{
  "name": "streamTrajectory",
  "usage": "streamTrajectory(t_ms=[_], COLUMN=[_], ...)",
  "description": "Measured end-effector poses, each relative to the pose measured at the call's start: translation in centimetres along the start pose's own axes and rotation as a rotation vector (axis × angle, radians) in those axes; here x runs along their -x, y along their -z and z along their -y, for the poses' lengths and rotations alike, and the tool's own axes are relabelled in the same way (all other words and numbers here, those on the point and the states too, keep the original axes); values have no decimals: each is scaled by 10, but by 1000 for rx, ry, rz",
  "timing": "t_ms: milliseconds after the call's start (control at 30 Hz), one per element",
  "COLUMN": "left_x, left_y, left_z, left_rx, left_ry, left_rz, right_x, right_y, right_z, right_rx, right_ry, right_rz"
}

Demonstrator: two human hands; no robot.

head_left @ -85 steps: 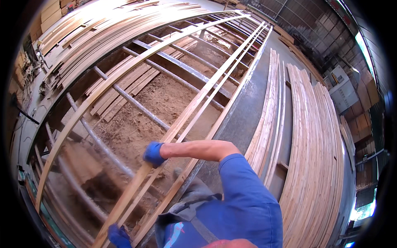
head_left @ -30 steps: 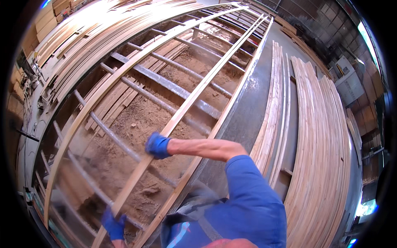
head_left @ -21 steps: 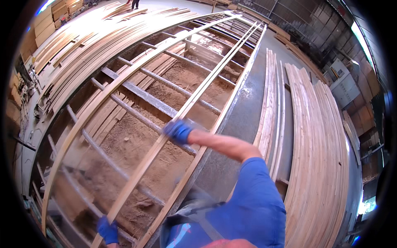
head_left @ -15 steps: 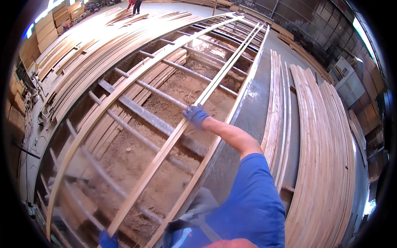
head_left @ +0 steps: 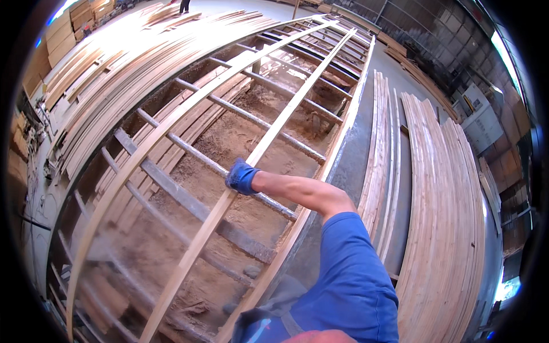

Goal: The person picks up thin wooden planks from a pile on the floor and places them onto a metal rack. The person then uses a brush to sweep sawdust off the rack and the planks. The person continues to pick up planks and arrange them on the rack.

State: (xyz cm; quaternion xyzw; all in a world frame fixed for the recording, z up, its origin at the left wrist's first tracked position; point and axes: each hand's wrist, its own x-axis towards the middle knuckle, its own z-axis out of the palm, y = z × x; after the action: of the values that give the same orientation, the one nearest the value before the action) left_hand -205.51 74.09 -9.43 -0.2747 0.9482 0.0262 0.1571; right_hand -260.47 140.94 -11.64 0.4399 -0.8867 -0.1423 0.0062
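My right hand, in a blue glove, is closed round a long pale wooden strip. The strip runs lengthwise over a long frame crossed by metal bars, from the near edge of view toward the far end. One of these bars passes under the strip right by my hand. My bare forearm reaches in from the right, below a blue sleeve. A second long strip curves along the frame's left side, and a wooden rail edges its right side. My left hand is out of view.
Sawdust and loose boards lie beneath the bars. On the right are a broad pile of boards, a narrower row and a white cabinet. More boards spread along the left. A person's legs show far off.
My right hand and the strip have shifted left and nearer. Beyond my hand, two narrow strips showed side by side; now one wider strip shows. My left hand has left the lower edge of view.
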Motion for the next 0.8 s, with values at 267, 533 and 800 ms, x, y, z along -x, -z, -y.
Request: streamTrajectory(t_ms=[267,533,800], left_x=[-173,-28,1], left_y=[-4,-29,-21], left_z=[-138,-26,-45], left_rx=[509,-125,-63], left_ry=[-115,115,83], left_rz=[-110,-277,-287], right_x=[161,-28,-99], right_y=[22,-28,141], right_z=[-39,-5,270], right_rx=[-157,-12,-398], right_ry=[-275,-124,521], right_rz=[195,147,-60])
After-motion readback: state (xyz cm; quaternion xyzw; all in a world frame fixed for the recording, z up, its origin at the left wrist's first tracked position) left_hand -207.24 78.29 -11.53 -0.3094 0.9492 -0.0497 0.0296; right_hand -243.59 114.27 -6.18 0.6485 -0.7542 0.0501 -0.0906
